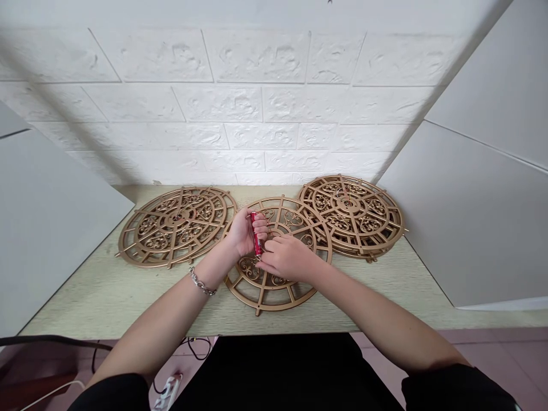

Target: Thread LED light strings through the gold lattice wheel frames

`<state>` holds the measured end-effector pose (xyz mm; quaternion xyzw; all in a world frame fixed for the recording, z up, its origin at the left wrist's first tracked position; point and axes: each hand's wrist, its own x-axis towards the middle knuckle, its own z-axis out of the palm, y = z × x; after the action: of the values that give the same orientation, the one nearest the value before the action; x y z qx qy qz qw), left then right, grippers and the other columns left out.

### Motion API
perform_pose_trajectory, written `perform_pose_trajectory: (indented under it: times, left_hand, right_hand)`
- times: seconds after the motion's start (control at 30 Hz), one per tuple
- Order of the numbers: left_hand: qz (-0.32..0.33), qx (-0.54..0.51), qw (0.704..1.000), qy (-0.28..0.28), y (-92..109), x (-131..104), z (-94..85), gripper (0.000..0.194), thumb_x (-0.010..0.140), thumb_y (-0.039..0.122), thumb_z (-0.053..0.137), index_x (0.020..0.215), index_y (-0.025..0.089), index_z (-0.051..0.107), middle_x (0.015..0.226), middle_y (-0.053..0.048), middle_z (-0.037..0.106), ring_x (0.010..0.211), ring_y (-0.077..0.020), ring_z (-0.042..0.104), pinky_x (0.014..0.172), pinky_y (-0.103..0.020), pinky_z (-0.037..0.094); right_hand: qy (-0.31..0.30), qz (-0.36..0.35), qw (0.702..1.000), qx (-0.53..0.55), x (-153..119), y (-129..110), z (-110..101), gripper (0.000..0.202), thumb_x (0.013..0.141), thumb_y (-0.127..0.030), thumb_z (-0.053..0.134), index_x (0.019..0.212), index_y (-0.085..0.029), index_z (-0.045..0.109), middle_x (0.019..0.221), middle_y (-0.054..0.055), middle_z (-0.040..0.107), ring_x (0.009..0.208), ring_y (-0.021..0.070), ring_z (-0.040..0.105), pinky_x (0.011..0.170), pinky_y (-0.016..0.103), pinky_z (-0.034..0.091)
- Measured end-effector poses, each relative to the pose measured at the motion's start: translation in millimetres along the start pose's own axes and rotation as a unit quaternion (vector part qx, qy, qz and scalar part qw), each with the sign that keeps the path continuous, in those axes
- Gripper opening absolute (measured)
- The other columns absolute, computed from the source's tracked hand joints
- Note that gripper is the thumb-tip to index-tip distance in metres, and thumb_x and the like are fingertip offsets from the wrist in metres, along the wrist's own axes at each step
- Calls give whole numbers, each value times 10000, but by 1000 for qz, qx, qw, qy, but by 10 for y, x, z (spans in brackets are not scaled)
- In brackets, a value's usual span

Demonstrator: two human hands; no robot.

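Observation:
My left hand (245, 233) is closed around a slim red battery (257, 238), held upright over the middle of a round gold openwork frame (285, 294). Thumb and fingers wrap its upper part. My right hand (287, 258) is closed too, its fingertips pinched by the battery's lower end. Something thin, like a wire, shows there, but the fingers hide most of it. The frame lies flat on the pale wood-grain table (205, 317) beneath both hands, with scrollwork between its rings and spokes.
Overlapping gold frames (171, 262) lie to the left, and a taller stack (371, 251) sits to the right, with thin wires at their centres. White brick-pattern wall (263, 103) rises behind; grey panels (479, 228) stand at both sides. Cables and a power strip (168, 394) are below.

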<state>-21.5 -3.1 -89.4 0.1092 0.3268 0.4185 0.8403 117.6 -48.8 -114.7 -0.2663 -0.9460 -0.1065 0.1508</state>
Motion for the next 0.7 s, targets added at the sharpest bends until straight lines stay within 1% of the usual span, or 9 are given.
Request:
perform_pose_trajectory:
  times: [0.13,0.27,0.5,0.7]
  left_hand:
    - [-5,-10,1000,-3,-3,-4,7,165,708,173,371,572,199,280,400,51,292,300,-76,301,294,-172,252]
    - [-2,-5,1000,-4,-17,0,2,174,724,181,357,565,196,288,398,51,293,303,-76,306,299,-172,256]
    - [18,18,1000,11,-34,14,3,203,746,179,350,547,189,308,393,50,288,302,-75,304,305,-179,265]
    - [29,29,999,14,-40,21,3,229,759,179,334,530,181,325,396,47,277,310,-73,291,312,-177,273]
  right_hand:
    - [17,10,1000,-11,0,-16,17,352,898,-357,448,690,-153,646,657,38,581,646,151,532,635,292,335]
    - [20,30,999,-11,8,-16,13,329,887,-319,443,696,-140,643,638,40,593,628,155,543,634,297,345]
    - [33,36,999,-12,10,-23,9,308,847,-255,445,612,-154,618,551,30,584,541,146,521,613,292,327]
    - [37,47,998,-18,-3,-24,6,330,860,-268,419,617,-159,615,562,27,595,531,142,515,625,304,296]
